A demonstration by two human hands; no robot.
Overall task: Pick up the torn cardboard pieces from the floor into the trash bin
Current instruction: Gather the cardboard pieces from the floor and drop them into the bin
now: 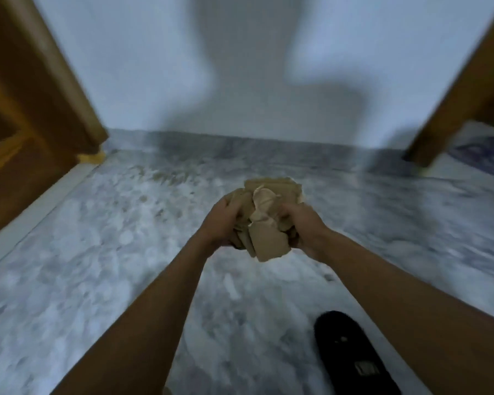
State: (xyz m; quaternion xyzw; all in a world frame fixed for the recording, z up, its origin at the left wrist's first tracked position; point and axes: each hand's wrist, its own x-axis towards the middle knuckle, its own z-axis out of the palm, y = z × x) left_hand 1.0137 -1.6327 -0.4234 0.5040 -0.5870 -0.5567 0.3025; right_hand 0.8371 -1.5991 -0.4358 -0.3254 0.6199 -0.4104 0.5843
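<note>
Two hands, left hand [221, 220] and right hand [303, 223], each grip closed on one cardboard bundle [265, 220], one black slipper [351, 354]

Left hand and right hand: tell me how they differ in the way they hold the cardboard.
The left hand cups the bundle of torn cardboard pieces from its left side, while the right hand presses in from the right side. The left hand's fingers are hidden under the cardboard; the right hand's fingers curl over a piece near the top. Both are bare, closed on the same bundle, and held above the marble floor.
</note>
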